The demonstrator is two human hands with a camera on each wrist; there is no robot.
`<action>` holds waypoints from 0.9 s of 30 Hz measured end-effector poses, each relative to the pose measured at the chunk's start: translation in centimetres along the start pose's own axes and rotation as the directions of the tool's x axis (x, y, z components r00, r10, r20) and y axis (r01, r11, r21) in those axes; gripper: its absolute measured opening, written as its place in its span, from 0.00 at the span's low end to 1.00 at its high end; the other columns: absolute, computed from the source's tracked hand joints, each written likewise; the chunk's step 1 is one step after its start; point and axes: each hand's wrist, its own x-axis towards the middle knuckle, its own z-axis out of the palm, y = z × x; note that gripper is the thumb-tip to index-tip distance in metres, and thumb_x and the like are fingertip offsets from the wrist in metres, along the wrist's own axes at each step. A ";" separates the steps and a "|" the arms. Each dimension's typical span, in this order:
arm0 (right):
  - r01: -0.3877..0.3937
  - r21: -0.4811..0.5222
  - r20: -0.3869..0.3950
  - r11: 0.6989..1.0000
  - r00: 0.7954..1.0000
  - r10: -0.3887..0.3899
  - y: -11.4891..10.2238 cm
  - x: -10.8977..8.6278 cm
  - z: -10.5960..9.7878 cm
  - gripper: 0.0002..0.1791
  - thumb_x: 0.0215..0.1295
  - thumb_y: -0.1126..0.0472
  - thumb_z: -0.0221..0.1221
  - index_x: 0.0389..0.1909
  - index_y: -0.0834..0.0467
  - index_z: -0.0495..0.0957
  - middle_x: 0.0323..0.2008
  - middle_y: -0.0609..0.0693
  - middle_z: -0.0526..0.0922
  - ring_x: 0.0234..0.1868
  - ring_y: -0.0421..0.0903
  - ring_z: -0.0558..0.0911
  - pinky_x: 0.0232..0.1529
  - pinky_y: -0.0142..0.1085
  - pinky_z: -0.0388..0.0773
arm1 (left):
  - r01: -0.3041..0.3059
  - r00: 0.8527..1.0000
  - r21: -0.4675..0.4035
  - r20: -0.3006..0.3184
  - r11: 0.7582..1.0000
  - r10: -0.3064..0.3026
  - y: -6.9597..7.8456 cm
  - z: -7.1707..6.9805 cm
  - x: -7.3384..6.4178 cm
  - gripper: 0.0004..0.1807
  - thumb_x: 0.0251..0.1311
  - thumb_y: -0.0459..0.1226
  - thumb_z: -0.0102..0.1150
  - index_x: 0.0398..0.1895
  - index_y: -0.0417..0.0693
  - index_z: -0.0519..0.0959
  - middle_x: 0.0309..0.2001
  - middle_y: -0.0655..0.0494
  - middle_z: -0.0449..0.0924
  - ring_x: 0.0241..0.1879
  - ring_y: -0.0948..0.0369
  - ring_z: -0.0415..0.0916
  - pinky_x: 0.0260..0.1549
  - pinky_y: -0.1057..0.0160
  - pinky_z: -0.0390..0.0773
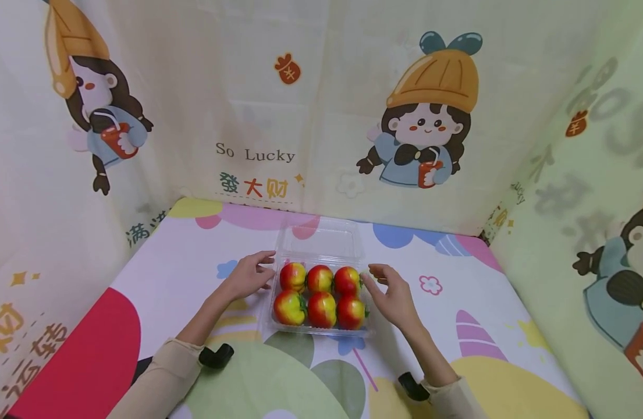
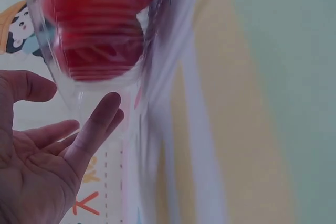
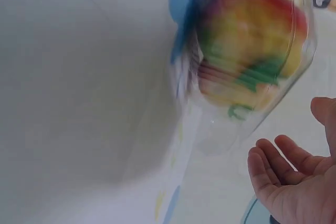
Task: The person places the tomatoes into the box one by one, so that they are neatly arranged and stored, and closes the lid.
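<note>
A clear plastic clamshell box [image 1: 323,331] lies on the table with its lid [image 1: 321,240] folded back, away from me. Inside sit several red-and-yellow fruits [image 1: 321,309] with green leafy tops, in two rows. My left hand [image 1: 249,276] is beside the box's left edge, fingers loosely bent and holding nothing. On the opposite side, my right hand [image 1: 395,295] hovers near the right edge, thumb apart from the bent fingers. In the wrist views the left hand [image 2: 50,163] and right hand [image 3: 294,177] are both empty; whether any fingertip touches the box, I cannot tell.
The box rests on a colourful printed tablecloth [image 1: 431,326]. Light curtains [image 1: 321,116] with cartoon figures enclose the back and sides. A black wrist-worn device [image 1: 216,356] is on the left wrist and another black device [image 1: 413,386] on the right.
</note>
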 end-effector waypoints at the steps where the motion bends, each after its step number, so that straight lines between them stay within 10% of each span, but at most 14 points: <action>1: -0.014 0.007 -0.005 1.000 1.000 0.014 0.2 0.4 0.0 0.20 0.69 0.56 0.65 0.54 0.66 0.80 0.51 0.60 0.85 0.51 0.59 0.84 0.56 0.55 0.81 | -0.002 1.000 -0.006 0.006 1.000 0.002 -0.1 -0.2 0.3 0.31 0.70 0.33 0.52 0.73 0.28 0.63 0.63 0.26 0.72 0.48 0.43 0.85 0.36 0.54 0.88; 27: -0.290 0.054 0.084 0.956 0.955 0.285 2.2 6.7 1.4 0.24 0.75 0.51 0.57 0.58 0.67 0.78 0.53 0.65 0.83 0.57 0.61 0.81 0.63 0.54 0.75 | 0.116 0.993 0.082 -0.027 0.990 -0.114 -0.7 -1.5 5.6 0.27 0.73 0.38 0.46 0.68 0.26 0.70 0.41 0.37 0.85 0.37 0.52 0.85 0.43 0.58 0.87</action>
